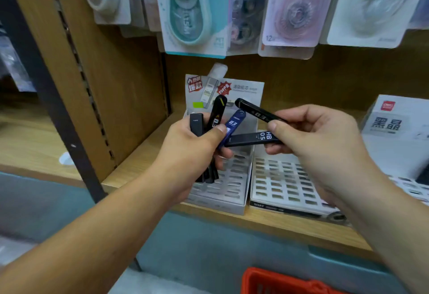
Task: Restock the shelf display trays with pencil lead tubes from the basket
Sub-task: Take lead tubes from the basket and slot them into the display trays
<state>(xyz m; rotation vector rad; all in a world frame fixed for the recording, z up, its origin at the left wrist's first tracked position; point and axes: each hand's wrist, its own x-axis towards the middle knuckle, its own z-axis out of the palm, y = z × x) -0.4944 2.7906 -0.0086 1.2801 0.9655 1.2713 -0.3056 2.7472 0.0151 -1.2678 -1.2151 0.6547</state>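
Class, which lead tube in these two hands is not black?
The blue tube pinched under the thumb of the left hand; the rest, also those in the right hand, are black tubes.

We see through one wide-angle camera worn on the head. It faces forward and down, close to the wooden shelf (290, 225) and its trays (278, 184), with the red basket (278, 282) at the bottom edge of view.

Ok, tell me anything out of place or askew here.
Nothing damaged or spilled. The left hand grips a splayed bunch, one blue lead tube among black lead tubes; the left display tray and right display tray show rows of empty slots.
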